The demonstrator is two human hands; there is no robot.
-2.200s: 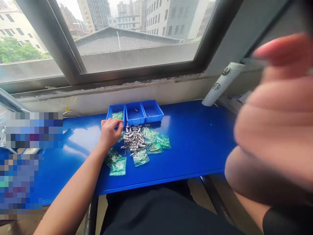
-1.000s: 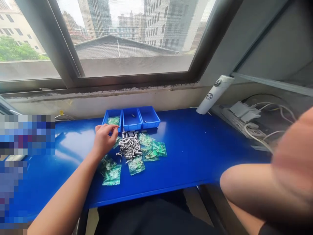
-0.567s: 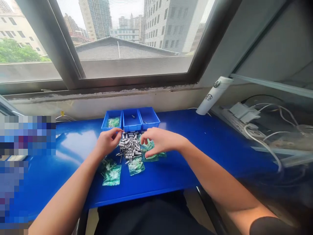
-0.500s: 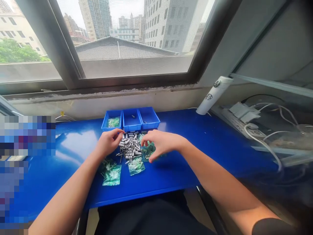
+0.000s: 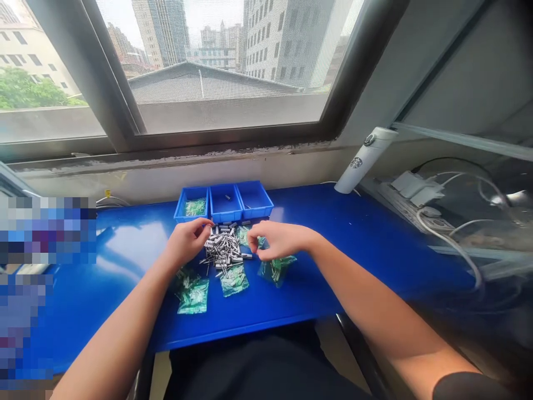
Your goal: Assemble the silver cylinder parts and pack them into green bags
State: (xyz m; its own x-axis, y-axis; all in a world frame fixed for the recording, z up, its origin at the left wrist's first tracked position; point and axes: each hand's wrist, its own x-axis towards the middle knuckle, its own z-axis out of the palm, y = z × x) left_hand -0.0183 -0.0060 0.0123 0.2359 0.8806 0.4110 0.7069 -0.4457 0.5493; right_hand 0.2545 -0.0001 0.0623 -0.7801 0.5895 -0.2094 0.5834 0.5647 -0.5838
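My left hand (image 5: 189, 240) is closed in a pinch just in front of the blue bins, at the left side of a pile of small metal pins and cylinders (image 5: 225, 247). Whatever sits between its fingertips is too small to make out. At the pile's right side my right hand (image 5: 281, 239) curls with thumb and fingertips together; I cannot make out anything in them. Below it lies a green plastic bag of small parts (image 5: 275, 271). Other green bags lie in front of the pile (image 5: 234, 280), behind the right fingers (image 5: 244, 236) and by my left forearm (image 5: 194, 297).
Three joined blue bins (image 5: 225, 215) stand at the back of the blue table (image 5: 300, 300). The left bin holds a green bag (image 5: 195, 208), the middle one a small metal part (image 5: 228, 196). A white bottle (image 5: 362, 164) and a power strip with cables (image 5: 435, 219) are at right.
My right fingers have come together from a wider spread and risen slightly. The green bag near them now lies farther right and nearer me. My left hand has stayed nearly in place.
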